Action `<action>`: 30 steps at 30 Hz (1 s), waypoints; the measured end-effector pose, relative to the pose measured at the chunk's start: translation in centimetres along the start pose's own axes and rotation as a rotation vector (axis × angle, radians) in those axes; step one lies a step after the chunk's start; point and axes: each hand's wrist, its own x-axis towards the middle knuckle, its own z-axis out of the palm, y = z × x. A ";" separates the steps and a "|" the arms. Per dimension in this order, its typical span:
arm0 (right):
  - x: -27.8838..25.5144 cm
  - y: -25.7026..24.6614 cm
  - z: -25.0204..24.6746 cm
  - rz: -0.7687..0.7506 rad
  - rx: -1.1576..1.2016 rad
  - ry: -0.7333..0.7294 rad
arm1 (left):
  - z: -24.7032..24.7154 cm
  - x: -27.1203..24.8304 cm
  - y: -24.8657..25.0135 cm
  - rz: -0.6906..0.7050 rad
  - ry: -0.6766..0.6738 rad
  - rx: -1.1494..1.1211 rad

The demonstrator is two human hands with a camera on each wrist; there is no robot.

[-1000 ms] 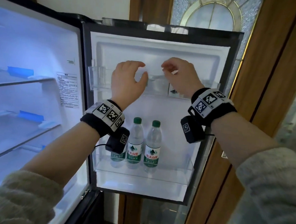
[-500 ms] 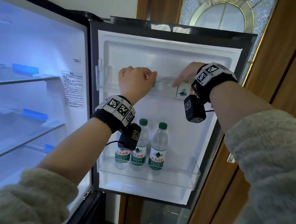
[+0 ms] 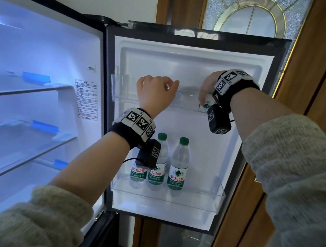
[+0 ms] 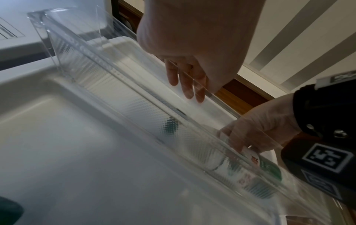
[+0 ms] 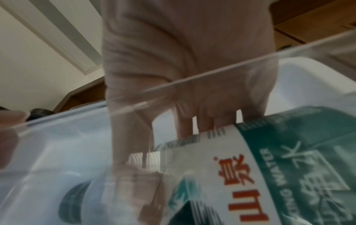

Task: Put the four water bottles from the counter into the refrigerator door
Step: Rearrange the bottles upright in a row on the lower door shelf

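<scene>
Wood-panelled walls frame the open refrigerator door [image 3: 199, 55]. Right hand [image 3: 207, 91] grips the fourth bottle [image 5: 240, 167] lying at the upper bin's [image 3: 122, 89] right end; left hand [image 3: 156, 92] rests relaxed on its rim. Smooth, likely heavy: hold mid-label.

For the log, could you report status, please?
Right hand grips fourth bottle lying in upper bin. Left hand on bin. Three bottles below.

My left wrist camera [image 3: 149, 154] hides most of the leftmost clear green-labelled water bottle [image 3: 138, 176]. The lying bottle [image 5: 250, 167] under my right fingers [image 5: 185, 127] is blurred and cut off.
</scene>
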 end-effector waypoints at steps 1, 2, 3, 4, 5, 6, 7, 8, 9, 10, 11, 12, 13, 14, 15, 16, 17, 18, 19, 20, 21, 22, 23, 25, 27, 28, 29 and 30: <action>-0.7 -0.2 -0.2 0.041 0.014 0.066 | 0.0 0.0 -0.1 0.001 0.009 -0.003; -1.1 -0.4 -0.2 0.094 0.008 0.098 | 0.1 0.0 -0.1 0.002 0.017 -0.007; -1.0 -0.4 -0.2 0.150 -0.002 0.109 | 0.1 0.0 -0.1 0.002 0.020 -0.011; -1.1 -0.8 -0.1 0.178 -0.019 0.136 | 0.1 0.0 -0.1 -0.001 0.017 -0.010; -1.0 -1.3 0.1 0.180 -0.026 0.163 | 0.1 0.0 -0.2 -0.005 0.011 -0.007; -1.1 -1.3 0.3 0.164 -0.018 0.181 | 0.1 0.0 -0.2 -0.007 0.005 -0.006; -1.1 -1.4 0.3 0.161 -0.003 0.203 | 0.1 0.0 -0.3 -0.007 0.001 -0.007; -1.2 -1.2 0.3 0.145 0.011 0.242 | 0.0 0.0 -0.3 -0.005 -0.004 -0.008; -1.4 -1.1 0.2 0.128 0.041 0.284 | -0.1 0.1 -0.3 0.001 -0.009 -0.006; -1.4 -1.0 0.2 0.104 0.075 0.320 | -0.1 0.1 -0.3 0.005 -0.015 -0.003; -1.4 -0.9 0.1 0.077 0.104 0.351 | -0.1 0.1 -0.3 0.005 -0.022 -0.001; -1.4 -1.0 0.2 0.045 0.119 0.386 | -0.2 0.1 -0.3 0.003 -0.022 0.001; -1.5 -1.0 0.3 0.021 0.122 0.425 | -0.2 0.1 -0.3 0.002 -0.017 -0.002; -1.6 -1.0 0.4 -0.006 0.125 0.468 | -0.2 0.1 -0.3 0.002 -0.011 -0.010; -1.8 -1.0 0.6 -0.031 0.121 0.508 | -0.2 0.0 -0.3 0.009 -0.006 -0.021; -2.0 -1.0 0.8 -0.053 0.118 0.547 | -0.2 -0.1 -0.2 0.022 -0.001 -0.032; -2.1 -1.0 0.9 -0.073 0.120 0.591 | -0.1 -0.1 -0.2 0.039 0.000 -0.039; -2.2 -1.0 1.0 -0.092 0.126 0.639 | -0.1 -0.2 -0.1 0.056 -0.011 -0.041; -2.4 -1.0 1.1 -0.107 0.146 0.691 | 0.0 -0.3 -0.1 0.069 -0.030 -0.036; -2.5 -1.0 1.3 -0.120 0.178 0.751 | 0.1 -0.3 0.0 0.080 -0.049 -0.030; -2.6 -1.1 1.5 -0.137 0.233 0.809 | 0.2 -0.4 0.1 0.086 -0.071 -0.026; -2.7 -1.2 1.7 -0.161 0.306 0.867 | 0.3 -0.5 0.3 0.092 -0.092 -0.029; -2.9 -1.4 1.9 -0.192 0.387 0.922 | 0.4 -0.5 0.6 0.099 -0.112 -0.044; -3.4 -2.3 1.8 -0.264 0.537 1.007 | 0.6 -0.4 1.6 0.116 -0.133 -0.103; -4.0 -3.7 1.0 -0.335 0.653 1.053 | 0.7 -0.1 2.8 0.133 -0.116 -0.233; -4.2 -4.4 0.4 -0.369 0.688 1.075 | 0.6 0.1 3.5 0.124 -0.095 -0.355; -4.6 -5.1 0.0 -0.400 0.709 1.099 | 0.3 0.1 4.1 0.090 -0.075 -0.501; -4.9 -5.8 -0.4 -0.433 0.731 1.123 | -0.1 0.2 4.6 0.050 -0.058 -0.642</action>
